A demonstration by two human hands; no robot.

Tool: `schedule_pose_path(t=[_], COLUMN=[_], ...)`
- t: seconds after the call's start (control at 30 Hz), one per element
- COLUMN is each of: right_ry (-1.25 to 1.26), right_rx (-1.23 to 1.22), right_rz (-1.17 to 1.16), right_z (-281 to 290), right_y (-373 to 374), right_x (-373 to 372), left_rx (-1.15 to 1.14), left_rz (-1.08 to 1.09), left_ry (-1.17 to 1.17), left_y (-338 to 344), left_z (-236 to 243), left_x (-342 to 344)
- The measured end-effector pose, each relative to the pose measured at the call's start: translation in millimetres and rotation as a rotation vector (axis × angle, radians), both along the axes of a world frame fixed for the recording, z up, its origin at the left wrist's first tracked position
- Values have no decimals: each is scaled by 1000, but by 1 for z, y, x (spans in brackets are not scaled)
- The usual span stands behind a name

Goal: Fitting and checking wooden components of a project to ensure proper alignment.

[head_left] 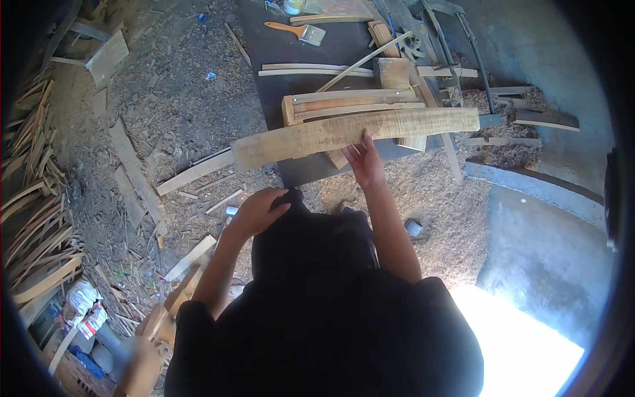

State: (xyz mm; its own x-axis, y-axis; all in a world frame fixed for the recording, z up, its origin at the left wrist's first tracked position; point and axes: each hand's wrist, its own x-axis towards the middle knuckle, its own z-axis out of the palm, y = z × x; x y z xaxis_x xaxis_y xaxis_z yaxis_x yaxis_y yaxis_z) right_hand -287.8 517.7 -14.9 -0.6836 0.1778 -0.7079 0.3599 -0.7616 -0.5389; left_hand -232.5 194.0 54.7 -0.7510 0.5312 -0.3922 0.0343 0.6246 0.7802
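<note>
Plank (350,132) is being steadied on the bench (278,49) by the open right hand (364,162), fingers flat; left hand (258,212), loosely curled, is resting empty on dark cloth (311,245).

From my feed: the body fills the lower middle of the frame as one dark mass. I see a black top with short sleeves; each sleeve ends above the elbow, so both forearms are bare. Fabric looks plain, no print, logo or stripe that I can make out. Below the chest, dark clothing continues over the lap, also black, folds barely readable in shadow. Left hand (259,210) bare: no glove, no watch, no ring visible. Right hand (364,161) bare too, no wristband; fingers (363,139) uncovered. Strong sun glare at lower right washes out the edge of the right sleeve.
</note>
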Motion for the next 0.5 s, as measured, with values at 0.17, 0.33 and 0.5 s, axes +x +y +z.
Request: schedule_pose_path(t=[0.17, 0.33, 0.5], right_ry=[26, 5, 1], right_rx=[106, 71, -22], right_rz=[-70, -137, -119], right_z=[31, 77, 99], right_y=[-17, -31, -30], right_x=[21, 48, 78], left_rx=[3, 123, 214], left_rz=[8, 295, 465], left_ry=[-55, 221, 364], left_y=[-17, -1, 13], left_z=[-11, -7, 36], left_x=[-7, 7, 0])
